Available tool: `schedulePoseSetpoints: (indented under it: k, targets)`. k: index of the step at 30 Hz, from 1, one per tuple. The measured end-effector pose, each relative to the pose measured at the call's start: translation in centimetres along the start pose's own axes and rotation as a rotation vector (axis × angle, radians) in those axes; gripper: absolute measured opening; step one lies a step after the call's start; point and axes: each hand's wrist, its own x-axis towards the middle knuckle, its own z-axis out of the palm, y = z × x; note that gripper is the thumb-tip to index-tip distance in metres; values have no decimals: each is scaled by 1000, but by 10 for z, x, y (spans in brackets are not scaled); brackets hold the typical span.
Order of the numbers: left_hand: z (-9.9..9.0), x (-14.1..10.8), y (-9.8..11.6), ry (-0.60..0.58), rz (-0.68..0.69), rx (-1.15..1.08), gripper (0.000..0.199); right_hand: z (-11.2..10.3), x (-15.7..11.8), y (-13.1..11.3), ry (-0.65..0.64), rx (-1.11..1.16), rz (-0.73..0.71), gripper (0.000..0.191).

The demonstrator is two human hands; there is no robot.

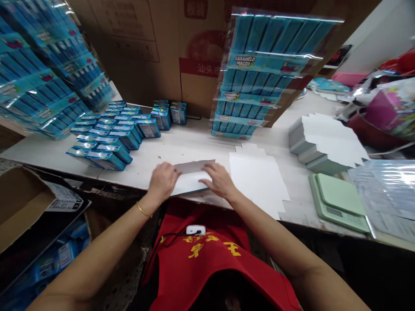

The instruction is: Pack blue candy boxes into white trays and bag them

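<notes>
A partly folded cardboard blank (191,181), white inside with a raised grey-looking flap at the back, is at the table's front edge. My left hand (163,181) grips its left end, fingers at the flap. At the right end, my right hand (218,179) has its fingers on the flap and its thumb over the white panel. Just right of that hand lies a flat white die-cut blank (256,177). Left of my hands, several small blue boxes (108,155) stand in rows.
Clear-wrapped stacks of blue display boxes stand at the left (42,77) and centre right (253,82), before large brown cartons (155,52). A pile of white blanks (327,138), a green scale (340,201) and plastic sheets (385,185) occupy the right. An open carton (26,203) is below left.
</notes>
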Motion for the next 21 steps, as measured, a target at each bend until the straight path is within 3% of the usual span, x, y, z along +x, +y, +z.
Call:
schedulePoseSetpoints:
  k: [2,6,8,11,15,21]
  targets:
    - [-8,25,-11,7,-175,-88,43,-6,19,8,79,-51,79,45]
    - [-1,57,-30,-376,-327,-310,50,-1,45,22,-181,27,18,28]
    - [8,56,-34,-472,-289,-413,46,1,46,26,-276,137,-28,31]
    - [19,41,-35,-516,-207,-565,47,-4,42,27,-384,184,-53,24]
    - [23,24,-35,-511,-30,-449,47,-17,38,23,-589,134,-30,27]
    - [19,22,-37,-503,55,-311,44,-10,41,21,-461,-102,-57,32]
